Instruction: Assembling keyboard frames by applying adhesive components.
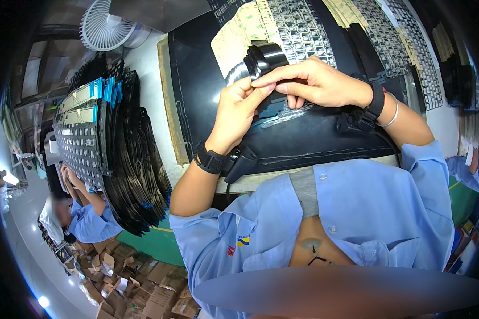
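Glossy black curved piece (271,56) located above a dark work mat (197,111), directly beyond the hands and in front of cream backing sheets (231,40). Left hand (235,109): fingers bent, thumb extended toward the right hand's fingertips. Right hand (316,82): forefinger and thumb extended toward the left hand, other fingers curled. Fingertips of both hands converge just beside the piece's near edge; whether either pinches it cannot be told. Clear plastic wrap (285,118) lies beneath the hands. Stacked black perforated sheets (82,144) with blue clips (112,91) stand left of the mat.
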Tool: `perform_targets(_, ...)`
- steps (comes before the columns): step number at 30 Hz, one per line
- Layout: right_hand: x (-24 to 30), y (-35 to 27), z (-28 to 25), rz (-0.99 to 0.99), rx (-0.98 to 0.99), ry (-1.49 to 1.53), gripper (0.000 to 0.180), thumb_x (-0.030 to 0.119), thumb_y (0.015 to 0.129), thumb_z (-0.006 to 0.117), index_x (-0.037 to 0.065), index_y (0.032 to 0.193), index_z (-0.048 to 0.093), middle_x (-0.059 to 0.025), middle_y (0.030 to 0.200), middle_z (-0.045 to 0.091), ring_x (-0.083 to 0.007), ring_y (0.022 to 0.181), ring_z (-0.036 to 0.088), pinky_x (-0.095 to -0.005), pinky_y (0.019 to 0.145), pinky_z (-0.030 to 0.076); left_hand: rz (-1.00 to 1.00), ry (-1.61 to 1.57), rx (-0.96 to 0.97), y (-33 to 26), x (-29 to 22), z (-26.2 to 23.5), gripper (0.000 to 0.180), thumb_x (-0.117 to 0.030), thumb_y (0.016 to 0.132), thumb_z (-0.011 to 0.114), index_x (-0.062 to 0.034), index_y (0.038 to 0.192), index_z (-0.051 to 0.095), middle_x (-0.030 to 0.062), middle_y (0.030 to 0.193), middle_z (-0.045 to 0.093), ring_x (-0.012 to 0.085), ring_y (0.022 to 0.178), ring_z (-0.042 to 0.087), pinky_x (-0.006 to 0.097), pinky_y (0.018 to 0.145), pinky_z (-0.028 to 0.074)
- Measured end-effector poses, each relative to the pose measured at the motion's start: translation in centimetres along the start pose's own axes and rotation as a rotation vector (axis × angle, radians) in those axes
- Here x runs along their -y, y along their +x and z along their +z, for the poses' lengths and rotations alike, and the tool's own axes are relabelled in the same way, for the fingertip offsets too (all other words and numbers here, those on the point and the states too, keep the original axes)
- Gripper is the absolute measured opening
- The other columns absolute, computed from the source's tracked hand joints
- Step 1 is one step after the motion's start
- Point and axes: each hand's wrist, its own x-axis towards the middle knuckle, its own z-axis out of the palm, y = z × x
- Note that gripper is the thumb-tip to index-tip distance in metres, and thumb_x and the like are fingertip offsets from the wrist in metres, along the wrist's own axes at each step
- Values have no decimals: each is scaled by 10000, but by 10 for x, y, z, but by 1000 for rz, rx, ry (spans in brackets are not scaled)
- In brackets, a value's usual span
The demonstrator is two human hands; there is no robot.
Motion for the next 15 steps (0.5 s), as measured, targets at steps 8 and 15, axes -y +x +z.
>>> perform_targets(8, -5, 0, 0, -27, -19, 3, 411, 39, 894, 519, 178, 1277, 574, -45, 763, 640, -74, 638, 616, -233, 634, 536, 17, 16, 32, 0, 2, -3, 163, -179, 898, 634, -64, 1004, 678, -79, 723, 578, -11, 576, 421, 159, 499, 315)
perform_targets(15, 0, 0, 2, 9, -19, -15, 419, 34, 884, 536, 181, 1274, 577, -34, 765, 649, -66, 617, 598, -229, 626, 532, 51, -6, 31, -1, 2, -1, 158, -183, 901, 631, -67, 998, 677, -76, 713, 568, -5, 585, 424, 164, 511, 323)
